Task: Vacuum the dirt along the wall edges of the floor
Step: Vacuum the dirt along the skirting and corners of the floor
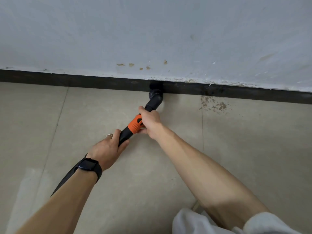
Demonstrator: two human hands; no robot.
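Observation:
A black vacuum wand (pixel 152 103) with an orange collar (pixel 135 124) points at the wall. Its round brush nozzle (pixel 156 87) touches the dark baseboard (pixel 101 83) where the floor meets the wall. My right hand (pixel 150 120) grips the wand just behind the elbow, over the orange collar. My left hand (pixel 108 149), with a ring and a black watch on the wrist, grips the wand lower down. The black hose (pixel 67 178) runs back under my left forearm. A patch of brown dirt (pixel 213 103) lies on the floor by the baseboard, to the right of the nozzle.
Beige floor tiles (pixel 42 132) stretch left and right. The pale wall (pixel 152 31) above the baseboard has brown stains (pixel 131 65) and chipped paint. White cloth (pixel 194 222) shows at the bottom right, near my right elbow.

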